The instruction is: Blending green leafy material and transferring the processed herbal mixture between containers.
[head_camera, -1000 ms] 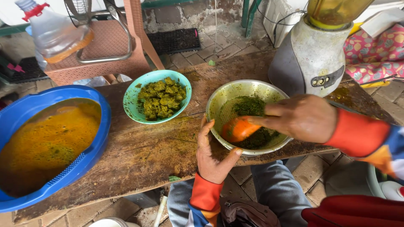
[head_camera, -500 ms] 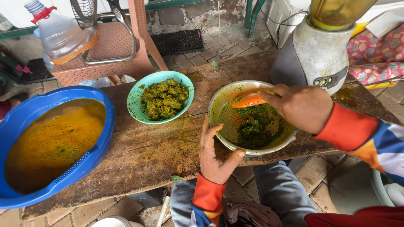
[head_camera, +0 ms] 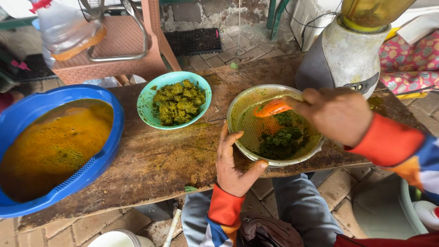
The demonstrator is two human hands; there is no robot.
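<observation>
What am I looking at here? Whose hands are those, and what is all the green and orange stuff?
This picture comes from a camera worn on a person's head, looking down, so the hands are the person's own. They sit at a rough wooden bench. The left hand steadies the rim of a round metal bowl with a sieve-like mesh inside, which holds dark green mash. The right hand holds an orange plastic spoon over that mash. Beside it stands a small turquoise bowl of lumpy yellow-green paste. On the left is a big blue plastic basin of orange-brown liquid. Behind the metal bowl stands a grey blender base with a yellowish jar.
</observation>
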